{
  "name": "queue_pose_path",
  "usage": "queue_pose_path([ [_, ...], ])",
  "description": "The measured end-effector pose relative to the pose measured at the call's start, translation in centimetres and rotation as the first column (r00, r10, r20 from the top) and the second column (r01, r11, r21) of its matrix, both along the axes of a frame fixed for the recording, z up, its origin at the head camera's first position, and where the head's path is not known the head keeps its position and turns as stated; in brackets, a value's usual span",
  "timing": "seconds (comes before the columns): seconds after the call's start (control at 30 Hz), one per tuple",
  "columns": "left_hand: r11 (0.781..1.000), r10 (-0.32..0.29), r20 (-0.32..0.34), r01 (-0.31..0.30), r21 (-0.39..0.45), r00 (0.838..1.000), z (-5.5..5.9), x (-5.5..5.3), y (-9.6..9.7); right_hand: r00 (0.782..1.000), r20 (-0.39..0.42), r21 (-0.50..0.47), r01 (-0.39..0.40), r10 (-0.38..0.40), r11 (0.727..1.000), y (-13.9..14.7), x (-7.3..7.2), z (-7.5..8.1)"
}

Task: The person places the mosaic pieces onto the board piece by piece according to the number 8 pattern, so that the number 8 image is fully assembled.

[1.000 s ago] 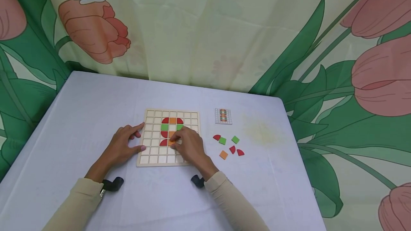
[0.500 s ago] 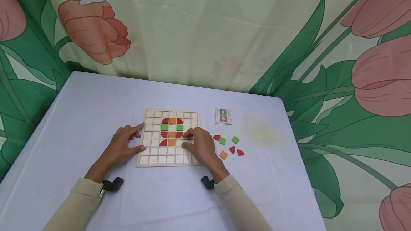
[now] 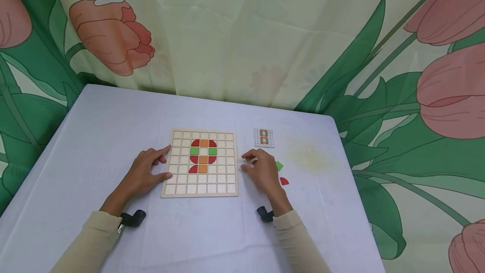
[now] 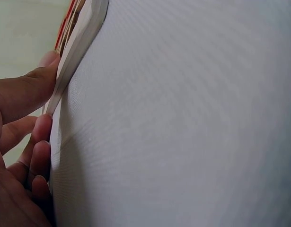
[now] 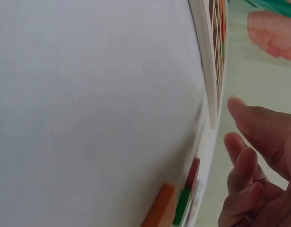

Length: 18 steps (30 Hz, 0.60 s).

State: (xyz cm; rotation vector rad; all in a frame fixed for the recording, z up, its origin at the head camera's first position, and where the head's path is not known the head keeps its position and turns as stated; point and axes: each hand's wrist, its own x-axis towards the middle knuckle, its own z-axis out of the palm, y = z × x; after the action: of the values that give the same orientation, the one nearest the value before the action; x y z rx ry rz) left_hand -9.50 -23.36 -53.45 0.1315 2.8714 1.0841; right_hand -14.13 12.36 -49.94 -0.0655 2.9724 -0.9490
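Observation:
A wooden grid board (image 3: 223, 183) lies flat on the table. Red quarter-round pieces (image 3: 193, 169), orange squares (image 3: 203, 168) and green squares (image 3: 212, 151) form a pattern in its middle. My left hand (image 3: 145, 171) rests against the board's left edge; in the left wrist view its thumb (image 4: 29, 90) and fingertips touch the rim. Right of the board my right hand (image 3: 263, 169) hovers with loosely bent fingers and nothing between them. Under it, the right wrist view shows an orange piece (image 5: 162, 205), a green piece (image 5: 182, 208) and a red piece (image 5: 193, 172).
A small pattern card (image 3: 264, 137) lies right of the board, beyond my right hand. A loose green square (image 3: 279, 166) and a red quarter-round (image 3: 284, 181) show beside that hand. White cloth covers the table (image 3: 189, 235); a printed curtain (image 3: 235, 45) hangs behind it.
My right hand has left the orange square on the board and moved right, off the board to above the loose pieces, hiding several. My left hand has stayed at the board's edge.

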Motion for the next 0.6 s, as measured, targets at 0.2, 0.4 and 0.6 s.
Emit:
queue_pose_path([
  [0.2,1.0,0.003,0.002,-0.003,-0.001,1.0,0.0,0.0,0.1,0.998,0.035,0.06,0.049,-0.051,0.997,1.8,-0.4,0.2],
  [0.4,1.0,0.004,0.003,-0.004,-0.001,1.0,0.2,0.0,0.0,0.995,0.082,0.087,0.049,-0.056,0.995,2.9,-0.5,0.2],
  [0.6,1.0,0.005,0.012,-0.005,0.005,1.0,0.1,0.0,-0.1,0.996,0.064,0.115,0.05,-0.057,0.992,3.3,-0.5,0.0],
])
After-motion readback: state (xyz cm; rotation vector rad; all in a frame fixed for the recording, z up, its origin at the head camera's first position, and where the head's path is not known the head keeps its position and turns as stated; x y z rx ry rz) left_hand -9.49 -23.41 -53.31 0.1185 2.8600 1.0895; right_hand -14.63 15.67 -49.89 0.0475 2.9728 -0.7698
